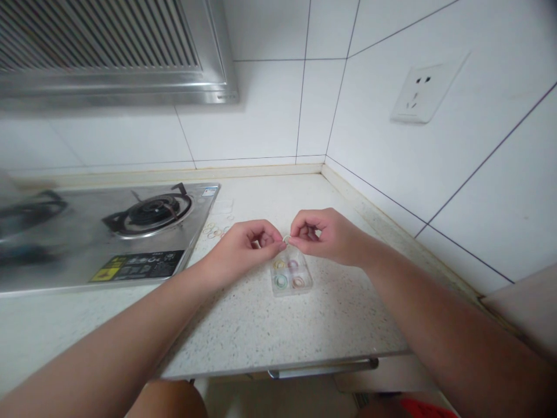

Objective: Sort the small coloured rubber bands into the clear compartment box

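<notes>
My left hand [260, 241] and my right hand [324, 235] meet above the counter, each closed in a pinch with thumb against forefinger. Between the fingertips shows a small pale elastic ring [286, 238], partly covered by the fingers. Just below the hands stands a clear plastic box [292, 290] with compartments. Coiled rings lie inside it: yellow ones [278, 265], green ones [281, 282], brown ones [298, 282] and pinkish ones [293, 264]. The box's far part is hidden behind my hands. Left of my left hand, several loose coloured rings [213, 232] lie on the counter.
A steel gas hob [78, 273] with a black burner [154, 210] is on the left, under a range hood [209, 81]. A clear flat piece [223, 206] lies beside the hob. A drawer handle [324, 369] runs below the speckled counter's [235, 342] front edge. Tiled walls meet behind.
</notes>
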`<state>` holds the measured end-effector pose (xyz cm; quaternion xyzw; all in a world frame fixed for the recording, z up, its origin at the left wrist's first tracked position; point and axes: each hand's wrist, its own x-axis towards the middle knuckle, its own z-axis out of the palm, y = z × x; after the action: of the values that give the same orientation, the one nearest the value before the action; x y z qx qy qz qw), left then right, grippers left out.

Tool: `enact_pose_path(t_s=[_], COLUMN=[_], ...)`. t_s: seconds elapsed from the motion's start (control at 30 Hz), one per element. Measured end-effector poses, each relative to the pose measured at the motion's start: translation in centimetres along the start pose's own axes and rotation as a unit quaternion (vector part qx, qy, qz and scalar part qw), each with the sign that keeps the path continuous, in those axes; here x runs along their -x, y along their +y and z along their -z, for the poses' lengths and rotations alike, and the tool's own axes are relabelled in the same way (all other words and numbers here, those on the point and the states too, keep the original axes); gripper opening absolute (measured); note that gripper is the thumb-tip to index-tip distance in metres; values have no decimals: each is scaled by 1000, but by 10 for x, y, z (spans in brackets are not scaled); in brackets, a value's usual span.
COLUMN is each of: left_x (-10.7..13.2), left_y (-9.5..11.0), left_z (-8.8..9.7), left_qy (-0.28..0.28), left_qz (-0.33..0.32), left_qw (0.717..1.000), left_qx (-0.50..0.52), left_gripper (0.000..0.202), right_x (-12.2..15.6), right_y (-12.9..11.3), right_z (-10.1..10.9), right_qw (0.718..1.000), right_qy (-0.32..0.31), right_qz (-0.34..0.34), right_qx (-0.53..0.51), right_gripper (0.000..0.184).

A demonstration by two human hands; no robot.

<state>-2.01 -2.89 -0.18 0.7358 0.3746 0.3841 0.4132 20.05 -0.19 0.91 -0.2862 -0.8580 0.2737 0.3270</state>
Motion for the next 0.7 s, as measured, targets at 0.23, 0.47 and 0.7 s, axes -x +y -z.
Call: enact_pose_path(t_s=[0.23,0.47,0.7], left_x=[0,1,1], left_y=[0,3,0], left_z=[0,0,0], left_qy=[-14,-21,-26], left_qz=[0,-2,2], left_qw=[1000,1000,999], left_qx=[12,14,19], left_gripper=[19,19,20], right_x=[0,1,1], right_y=[-2,-1,-2], right_z=[0,0,-2], right_qw=[1000,1000,1000], right_qy=[-4,-5,-15], right_qz=[-2,6,3], right_qx=[2,0,-14], right_gripper=[16,14,14])
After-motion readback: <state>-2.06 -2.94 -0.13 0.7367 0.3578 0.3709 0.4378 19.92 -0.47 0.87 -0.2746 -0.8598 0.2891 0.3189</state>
